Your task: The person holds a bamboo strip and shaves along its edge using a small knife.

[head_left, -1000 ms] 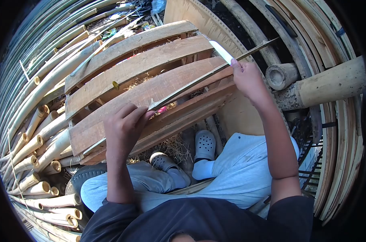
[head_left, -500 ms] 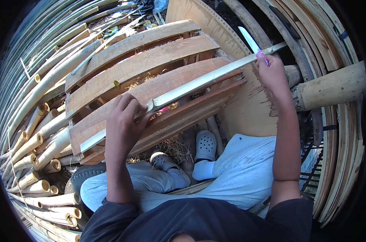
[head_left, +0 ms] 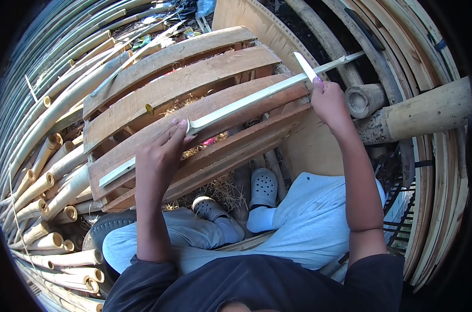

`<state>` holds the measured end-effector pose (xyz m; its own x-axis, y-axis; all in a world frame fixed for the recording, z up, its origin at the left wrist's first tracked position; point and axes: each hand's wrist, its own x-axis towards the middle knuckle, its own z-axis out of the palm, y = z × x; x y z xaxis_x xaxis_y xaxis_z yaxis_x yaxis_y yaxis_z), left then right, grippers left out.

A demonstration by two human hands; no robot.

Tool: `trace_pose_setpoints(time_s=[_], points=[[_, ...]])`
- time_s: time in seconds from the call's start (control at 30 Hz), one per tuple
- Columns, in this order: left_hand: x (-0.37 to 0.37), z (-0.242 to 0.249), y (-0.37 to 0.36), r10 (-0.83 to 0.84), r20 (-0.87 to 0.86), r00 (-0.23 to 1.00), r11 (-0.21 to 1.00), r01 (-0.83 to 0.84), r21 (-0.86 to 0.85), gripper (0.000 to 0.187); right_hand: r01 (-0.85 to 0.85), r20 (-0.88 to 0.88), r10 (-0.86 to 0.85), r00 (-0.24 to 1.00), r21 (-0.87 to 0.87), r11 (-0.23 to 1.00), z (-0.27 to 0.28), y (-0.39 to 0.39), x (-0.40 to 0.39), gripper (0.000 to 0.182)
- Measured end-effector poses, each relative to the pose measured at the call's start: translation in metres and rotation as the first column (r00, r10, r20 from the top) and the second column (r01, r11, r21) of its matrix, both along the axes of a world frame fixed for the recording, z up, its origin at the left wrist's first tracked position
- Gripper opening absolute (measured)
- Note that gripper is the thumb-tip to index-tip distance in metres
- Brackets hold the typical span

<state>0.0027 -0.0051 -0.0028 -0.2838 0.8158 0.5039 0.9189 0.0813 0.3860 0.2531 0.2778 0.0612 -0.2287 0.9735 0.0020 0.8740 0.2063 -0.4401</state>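
Right hand [head_left: 328,100] closed round mostly hidden knife [head_left: 305,66] handle, left hand [head_left: 162,152] gripping strip [head_left: 246,105], covering part

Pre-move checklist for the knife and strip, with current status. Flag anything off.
1. Left hand gripping long pale bamboo strip: ok.
2. Right hand holding purple-handled knife with bright blade: ok.
3. Left hand away from blade: ok, well down the strip.
4. Strip surface even throughout: not ok, raised ridge beside left fingertips.
5. Strip resting firmly on brown wooden slatted crate: cannot tell; it crosses above, contact unclear.
6. Cutting edge seated on strip: cannot tell, blade overlaps it in view.
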Motion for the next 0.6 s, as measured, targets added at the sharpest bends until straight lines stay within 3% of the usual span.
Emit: trace_pose_setpoints(time_s=[0.03,0.07,0.17,0.2,0.33,0.5,0.57,0.6], points=[[-0.002,0.001,0.001,-0.002,0.000,1.000,1.000,0.002,-0.001,0.032,-0.032,-0.039,0.032,0.999,-0.011,0.999,0.005,-0.001,-0.001,0.048],[-0.006,0.002,0.001,-0.023,-0.056,0.998,1.000,0.022,-0.016,0.032,0.042,-0.084,-0.055,0.995,-0.150,0.988,0.014,0.000,-0.002,0.048],[-0.010,0.000,0.001,-0.040,-0.141,0.989,0.999,0.041,0.001,0.032,0.036,-0.119,-0.059,0.991,-0.184,0.982,0.003,-0.021,-0.018,0.050],[-0.010,-0.001,0.000,-0.040,-0.169,0.985,0.999,0.046,0.029,0.032,-0.039,-0.077,0.038,0.996,-0.014,0.999,-0.010,-0.021,-0.018,0.051],[-0.005,0.001,-0.002,-0.004,-0.111,0.994,1.000,0.004,0.000,0.032,-0.024,-0.218,-0.011,0.976,-0.156,0.987,0.004,0.002,-0.006,0.047],[-0.007,-0.001,-0.002,-0.006,-0.144,0.990,1.000,0.008,0.012,0.032,-0.079,-0.154,0.064,0.986,-0.096,0.992,-0.003,-0.034,-0.026,0.045],[-0.006,0.001,0.000,-0.003,-0.111,0.994,1.000,0.003,0.001,0.031,0.002,-0.151,-0.051,0.987,-0.307,0.952,0.014,-0.024,-0.025,0.049],[-0.005,0.001,-0.001,0.006,-0.076,0.997,1.000,-0.007,-0.010,0.030,0.002,-0.193,-0.048,0.980,-0.232,0.973,0.011,-0.022,-0.025,0.049]])
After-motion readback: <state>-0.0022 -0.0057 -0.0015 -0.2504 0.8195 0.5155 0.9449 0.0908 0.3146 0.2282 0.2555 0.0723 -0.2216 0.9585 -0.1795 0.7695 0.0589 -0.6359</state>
